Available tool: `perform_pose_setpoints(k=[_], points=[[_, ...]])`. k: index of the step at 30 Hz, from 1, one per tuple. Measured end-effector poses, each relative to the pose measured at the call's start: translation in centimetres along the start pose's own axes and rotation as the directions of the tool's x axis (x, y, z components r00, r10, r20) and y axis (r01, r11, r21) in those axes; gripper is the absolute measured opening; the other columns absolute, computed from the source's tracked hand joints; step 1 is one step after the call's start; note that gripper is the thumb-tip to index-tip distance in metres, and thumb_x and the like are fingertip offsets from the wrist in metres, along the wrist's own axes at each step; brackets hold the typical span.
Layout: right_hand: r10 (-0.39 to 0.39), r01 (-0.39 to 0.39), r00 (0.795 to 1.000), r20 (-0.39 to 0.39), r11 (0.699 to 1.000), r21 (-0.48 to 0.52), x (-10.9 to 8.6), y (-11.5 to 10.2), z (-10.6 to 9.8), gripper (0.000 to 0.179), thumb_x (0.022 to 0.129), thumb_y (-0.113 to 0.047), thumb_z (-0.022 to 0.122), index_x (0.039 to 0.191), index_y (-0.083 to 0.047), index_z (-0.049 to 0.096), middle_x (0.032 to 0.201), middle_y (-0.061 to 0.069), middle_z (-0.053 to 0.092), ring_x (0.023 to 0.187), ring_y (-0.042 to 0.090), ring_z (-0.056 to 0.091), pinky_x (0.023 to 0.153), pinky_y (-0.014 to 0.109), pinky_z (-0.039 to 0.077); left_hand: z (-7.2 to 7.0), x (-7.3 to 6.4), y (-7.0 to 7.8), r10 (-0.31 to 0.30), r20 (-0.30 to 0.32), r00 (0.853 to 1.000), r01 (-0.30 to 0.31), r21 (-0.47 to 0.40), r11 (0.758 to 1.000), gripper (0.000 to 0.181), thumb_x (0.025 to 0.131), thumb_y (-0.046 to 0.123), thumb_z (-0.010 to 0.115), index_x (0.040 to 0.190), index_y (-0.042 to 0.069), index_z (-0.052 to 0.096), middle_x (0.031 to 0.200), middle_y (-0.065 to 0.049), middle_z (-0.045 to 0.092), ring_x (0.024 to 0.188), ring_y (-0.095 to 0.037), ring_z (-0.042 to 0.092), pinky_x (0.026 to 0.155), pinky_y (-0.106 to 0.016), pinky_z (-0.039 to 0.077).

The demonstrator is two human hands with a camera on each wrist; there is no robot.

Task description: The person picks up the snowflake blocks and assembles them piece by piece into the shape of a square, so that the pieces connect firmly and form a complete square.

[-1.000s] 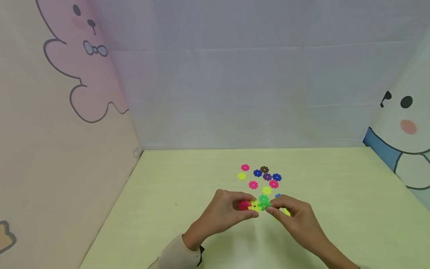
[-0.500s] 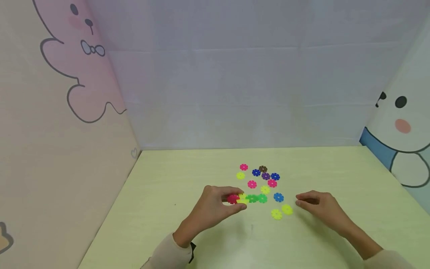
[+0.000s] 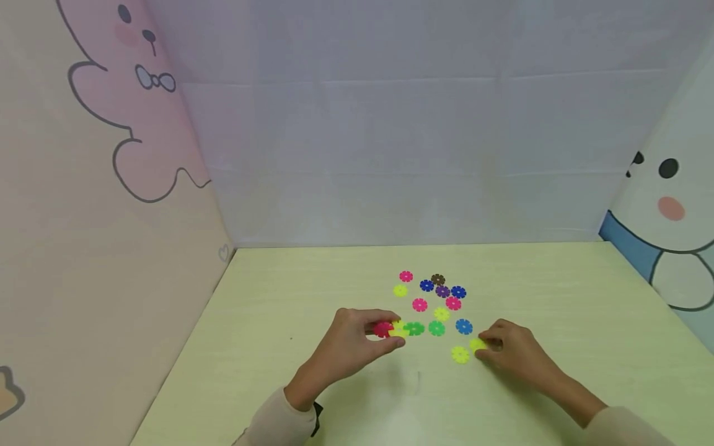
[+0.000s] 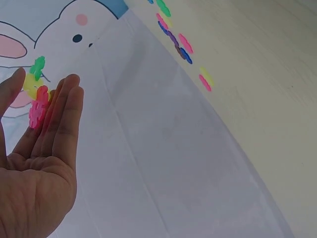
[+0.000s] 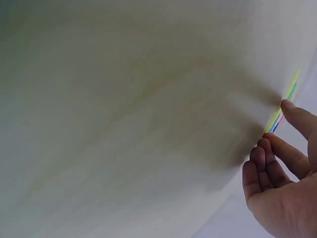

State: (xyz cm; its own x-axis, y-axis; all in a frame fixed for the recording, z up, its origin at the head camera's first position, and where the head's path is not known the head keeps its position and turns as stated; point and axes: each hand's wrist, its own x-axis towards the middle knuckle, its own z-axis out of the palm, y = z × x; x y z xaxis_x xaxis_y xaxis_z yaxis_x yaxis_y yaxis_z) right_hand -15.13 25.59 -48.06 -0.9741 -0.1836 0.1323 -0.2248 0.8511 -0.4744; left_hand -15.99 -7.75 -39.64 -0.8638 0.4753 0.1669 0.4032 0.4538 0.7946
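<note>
My left hand (image 3: 359, 339) pinches a short chain of interlocked plastic snowflake discs above the table. The chain has a pinkish-red disc (image 3: 382, 329), a yellow disc (image 4: 32, 86) between thumb and fingertips, and a green disc (image 3: 414, 329) at the free end. My right hand (image 3: 519, 352) is down at the table on the right, its thumb and forefinger pinching a loose yellow snowflake disc (image 3: 477, 345) by the edges. Beside that lies another yellow disc (image 3: 460, 355). A blue disc (image 3: 464, 326) and a light green disc (image 3: 437, 328) lie between the hands.
Farther back on the pale table (image 3: 290, 291) lie several loose discs, among them a brown disc (image 3: 437, 280), a purple disc (image 3: 442, 291) and a pink disc (image 3: 420, 305). A plain cloth wall (image 3: 413, 161) rises behind, with cartoon-printed cloth at both sides.
My right hand let go of the chain's green end, swung right, then came down onto the yellow disc. My left hand shifted left with the chain.
</note>
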Motion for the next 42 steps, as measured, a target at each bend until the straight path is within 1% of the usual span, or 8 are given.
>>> perform_pose_setpoints(k=[6, 14, 17, 22, 28, 31, 39, 42], points=[[0.021, -0.021, 1.0, 0.013, 0.999, 0.024, 0.4, -0.2, -0.1, 0.022, 0.079, -0.014, 0.088, 0.095, -0.003, 0.077, 0.085, -0.001, 0.067, 0.077, 0.009, 0.055, 0.065, 0.022, 0.05, 0.0, -0.1, 0.0, -0.005, -0.001, 1.0, 0.005, -0.003, 1.0, 0.034, 0.087, 0.028, 0.085, 0.115, 0.011, 0.079, 0.102, -0.002, 0.08, 0.089, -0.008, 0.075, 0.073, -0.015, 0.058], [0.13, -0.128, 0.991, 0.009, 0.961, 0.245, -0.5, -0.9, -2.1, 0.005, 0.091, -0.015, 0.079, 0.091, -0.011, 0.076, 0.087, -0.001, 0.075, 0.075, 0.005, 0.064, 0.064, 0.02, 0.053, 0.1, -0.1, 0.0, -0.019, 0.015, 1.0, 0.019, -0.011, 1.0, 0.034, 0.087, 0.028, 0.085, 0.116, 0.011, 0.078, 0.104, -0.007, 0.08, 0.088, -0.007, 0.075, 0.072, -0.015, 0.058], [0.175, -0.172, 0.984, 0.03, 0.898, 0.405, -0.8, -2.6, -3.4, 0.01, 0.095, -0.019, 0.075, 0.095, -0.009, 0.077, 0.095, 0.005, 0.078, 0.081, 0.009, 0.069, 0.069, 0.022, 0.057, 0.2, -0.1, 0.0, -0.004, 0.011, 1.0, 0.004, -0.009, 1.0, 0.034, 0.087, 0.026, 0.085, 0.117, 0.011, 0.078, 0.105, -0.007, 0.08, 0.089, -0.007, 0.075, 0.076, -0.014, 0.058], [0.195, -0.257, 0.966, 0.168, 0.731, 0.632, -1.1, -5.9, -4.9, 0.028, 0.1, -0.026, 0.069, 0.106, 0.001, 0.074, 0.094, 0.006, 0.076, 0.088, 0.019, 0.069, 0.081, 0.026, 0.06, 0.6, 0.0, 0.6, 0.036, 0.004, 0.999, -0.036, -0.011, 0.999, 0.033, 0.088, 0.023, 0.084, 0.117, 0.009, 0.078, 0.105, -0.005, 0.08, 0.088, -0.003, 0.073, 0.083, -0.016, 0.06], [0.16, -0.331, 0.943, 0.292, 0.545, 0.77, -1.4, -8.3, -5.1, 0.032, 0.103, -0.025, 0.065, 0.107, 0.006, 0.069, 0.088, 0.003, 0.071, 0.089, 0.023, 0.068, 0.085, 0.028, 0.06, 1.0, -0.1, 1.3, 0.089, -0.008, 0.996, -0.089, 0.001, 0.996, 0.034, 0.089, 0.022, 0.083, 0.119, 0.007, 0.077, 0.106, -0.006, 0.081, 0.087, 0.0, 0.071, 0.085, -0.016, 0.059], [0.135, -0.342, 0.938, 0.318, 0.505, 0.792, -1.3, -8.8, -5.2, 0.031, 0.103, -0.025, 0.064, 0.107, 0.006, 0.068, 0.091, 0.005, 0.072, 0.089, 0.022, 0.068, 0.086, 0.028, 0.061, 1.1, -0.1, 1.3, 0.106, -0.02, 0.994, -0.106, 0.022, 0.994, 0.034, 0.089, 0.022, 0.083, 0.119, 0.008, 0.077, 0.109, -0.005, 0.081, 0.088, -0.001, 0.071, 0.086, -0.015, 0.058], [0.106, -0.388, 0.915, 0.389, 0.497, 0.777, -1.1, -9.1, -5.2, 0.031, 0.101, -0.026, 0.068, 0.106, 0.004, 0.071, 0.091, 0.004, 0.073, 0.089, 0.021, 0.068, 0.085, 0.027, 0.061, 1.1, -0.2, 1.4, 0.148, -0.012, 0.989, -0.147, 0.067, 0.987, 0.035, 0.088, 0.021, 0.083, 0.121, 0.011, 0.077, 0.112, -0.002, 0.08, 0.092, -0.004, 0.072, 0.087, -0.015, 0.058], [0.101, -0.41, 0.905, 0.413, 0.47, 0.782, -1.1, -9.2, -5.2, 0.029, 0.101, -0.026, 0.068, 0.106, 0.003, 0.073, 0.091, 0.003, 0.074, 0.088, 0.019, 0.068, 0.086, 0.026, 0.061, 1.1, -0.2, 1.3, 0.167, -0.013, 0.986, -0.166, 0.082, 0.983, 0.034, 0.088, 0.021, 0.083, 0.121, 0.011, 0.077, 0.113, -0.002, 0.08, 0.093, -0.006, 0.073, 0.086, -0.015, 0.058]])
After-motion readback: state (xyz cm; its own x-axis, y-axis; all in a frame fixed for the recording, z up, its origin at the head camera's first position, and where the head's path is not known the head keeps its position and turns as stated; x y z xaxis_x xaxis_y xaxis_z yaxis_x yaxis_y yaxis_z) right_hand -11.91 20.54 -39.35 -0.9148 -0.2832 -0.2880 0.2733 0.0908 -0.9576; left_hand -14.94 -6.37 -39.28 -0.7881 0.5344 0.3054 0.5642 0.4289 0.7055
